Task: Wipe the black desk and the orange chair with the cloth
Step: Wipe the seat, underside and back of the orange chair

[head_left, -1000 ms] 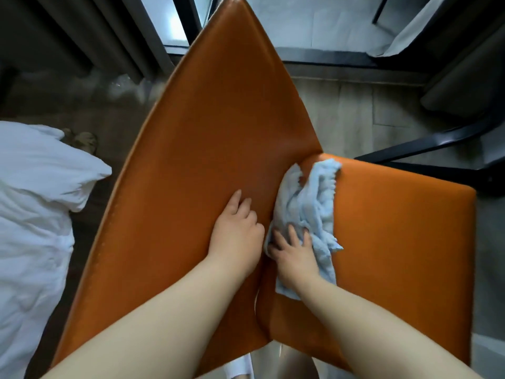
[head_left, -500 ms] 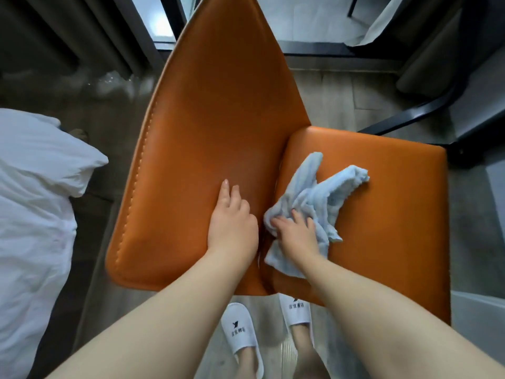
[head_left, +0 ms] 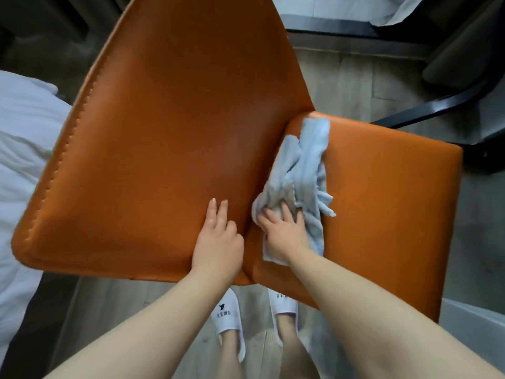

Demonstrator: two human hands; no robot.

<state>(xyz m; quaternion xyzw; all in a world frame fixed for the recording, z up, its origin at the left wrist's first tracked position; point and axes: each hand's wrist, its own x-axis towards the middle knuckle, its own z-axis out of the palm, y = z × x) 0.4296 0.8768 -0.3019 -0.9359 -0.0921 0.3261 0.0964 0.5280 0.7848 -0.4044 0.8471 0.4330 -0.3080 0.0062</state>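
Observation:
The orange chair (head_left: 169,138) fills the view, its wide leather backrest to the left and its seat (head_left: 396,203) to the right. A crumpled light blue cloth (head_left: 303,165) lies on the seat along the crease where seat meets backrest. My right hand (head_left: 284,233) presses on the cloth's near end with its fingers spread over the fabric. My left hand (head_left: 218,239) rests flat on the backrest beside it, two fingers stretched out. The black desk is mostly out of view; only a black frame bar (head_left: 437,108) shows at the right.
White bedding (head_left: 21,165) lies close to the chair's left side. My feet in white slippers (head_left: 228,318) stand on the pale wood floor under the chair's near edge. A dark window frame (head_left: 328,31) runs along the top.
My right hand has pushed the cloth back into the crease, bunching it long and narrow toward the far end of the seat. My left hand stayed on the backrest.

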